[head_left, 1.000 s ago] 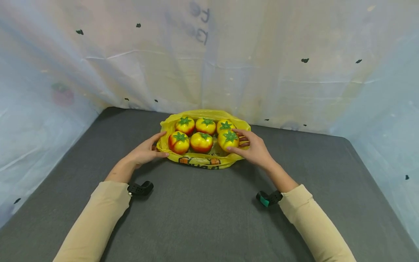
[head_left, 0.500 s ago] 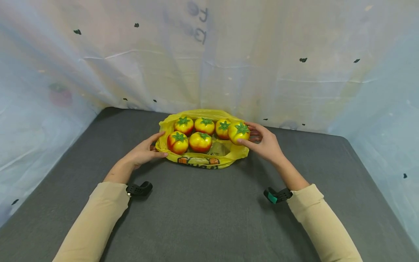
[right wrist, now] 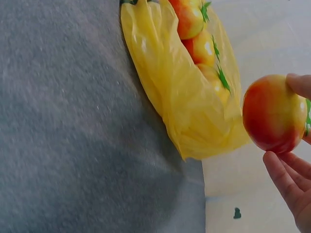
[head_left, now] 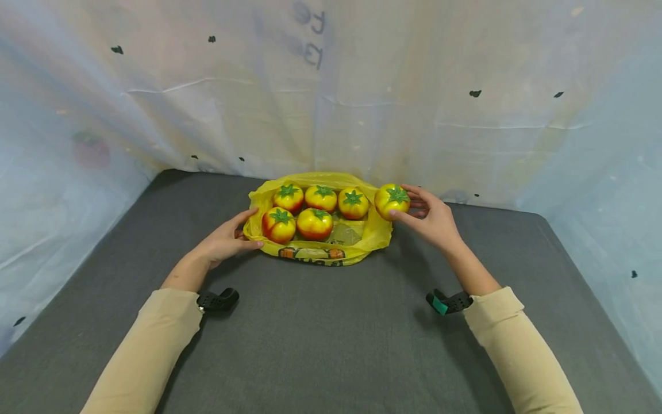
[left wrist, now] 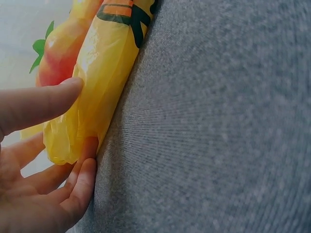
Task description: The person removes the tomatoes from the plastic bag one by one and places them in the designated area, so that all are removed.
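My right hand (head_left: 437, 221) holds a yellow and red toy tomato (head_left: 389, 202) with a green star-shaped leaf top. Thumb and fingers grip it at the right end of a yellow plastic bag (head_left: 380, 234). The right wrist view shows this tomato (right wrist: 272, 116) raised off the table, apart from the bag. At the bag's left end, my left hand (head_left: 222, 241) holds the plastic; its thumb (left wrist: 53, 104) lies on the near side and the fingers curl underneath. Several similar tomatoes (head_left: 315, 224) sit in two rows inside the wide-mouthed bag, with a gap at its front right.
The bag stands on a dark grey table (head_left: 320, 333), close to the far edge. Behind it hangs a pale plastic sheet (head_left: 393, 115) with dark marks, and similar sheeting closes both sides. Each wrist wears a black strap (head_left: 219, 300).
My right hand has lifted the tomato from the bag's front right and carried it up and to the right, past the rim. The left hand has stayed at the bag's left end.
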Tool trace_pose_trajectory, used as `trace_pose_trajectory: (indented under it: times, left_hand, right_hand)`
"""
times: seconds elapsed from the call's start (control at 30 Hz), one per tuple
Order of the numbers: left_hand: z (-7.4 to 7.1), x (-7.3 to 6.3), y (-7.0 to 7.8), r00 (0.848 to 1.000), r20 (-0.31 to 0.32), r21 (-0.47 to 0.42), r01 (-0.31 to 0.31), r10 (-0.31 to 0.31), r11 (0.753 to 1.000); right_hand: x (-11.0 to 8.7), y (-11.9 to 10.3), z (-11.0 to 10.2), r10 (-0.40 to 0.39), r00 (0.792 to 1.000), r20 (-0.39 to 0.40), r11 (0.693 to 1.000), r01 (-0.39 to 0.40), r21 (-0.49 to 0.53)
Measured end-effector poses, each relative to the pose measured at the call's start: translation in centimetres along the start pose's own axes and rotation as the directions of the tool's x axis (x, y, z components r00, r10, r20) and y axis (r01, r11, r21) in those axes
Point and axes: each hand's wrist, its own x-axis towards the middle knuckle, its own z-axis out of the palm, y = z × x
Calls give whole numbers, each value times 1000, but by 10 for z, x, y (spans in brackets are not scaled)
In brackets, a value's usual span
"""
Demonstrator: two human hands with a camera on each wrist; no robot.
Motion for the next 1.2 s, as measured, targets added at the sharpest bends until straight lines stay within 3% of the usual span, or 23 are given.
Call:
trace_pose_trajectory:
  times: [0.47, 1.2]
  left_hand:
    - [0, -2, -2, 1000, -10, -1, -7, 7, 1000]
    - [3, -3, 3, 999, -37, 5, 16, -16, 1000]
  right_hand:
    - [5, 20, -12, 110, 991, -73, 993, -112, -22]
    - [18, 61, 0, 297, 954, -35, 953, -299, -58]
